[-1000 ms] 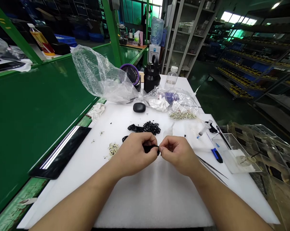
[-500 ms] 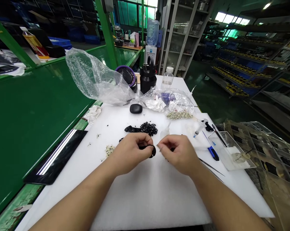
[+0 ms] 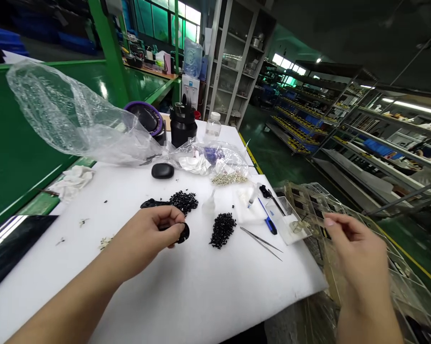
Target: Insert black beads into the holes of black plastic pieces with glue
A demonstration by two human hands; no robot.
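My left hand (image 3: 149,239) pinches a small round black part (image 3: 183,233) above the white table (image 3: 186,291). Two piles of tiny black pieces lie beyond it, one (image 3: 184,202) behind my fingers and another (image 3: 223,230) to the right. Off the table's right edge, over the clear trays, my right hand (image 3: 356,248) has its thumb and fingertips pressed together; whether anything sits between them is too small to tell. Metal tweezers (image 3: 261,242) and a blue cutter (image 3: 270,225) rest between the two hands.
Clear compartment trays (image 3: 344,229) are at the right. A plastic bag (image 3: 104,138), a black bottle (image 3: 183,126), a black oval case (image 3: 162,170) and a bag of pale pieces (image 3: 230,177) stand or lie toward the back. A dark panel (image 3: 15,243) borders the left.
The view has turned to the right. My right hand has moved away from my left, out past the table's right edge. My left hand still holds the black part.
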